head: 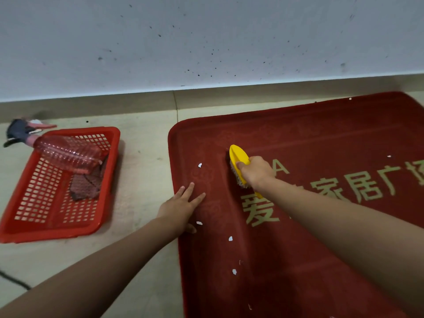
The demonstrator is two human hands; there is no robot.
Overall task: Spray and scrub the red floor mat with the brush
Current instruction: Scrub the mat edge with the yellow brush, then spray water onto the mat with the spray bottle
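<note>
Gripping the brush (238, 158), right hand (257, 173); its tip points toward the wall (206, 42).

Probably an indoor entryway: tiled floor (142, 157), speckled white wall (206, 31), lettered red floor mat (298, 260).

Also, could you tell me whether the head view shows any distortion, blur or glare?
Head view: the wide angle tilts and bends the wall base and the far edge of the red mat; lighting is dim and even, without glare; the right hand and yellow brush are fairly sharp, the spray bottle in the basket slightly soft.
</note>
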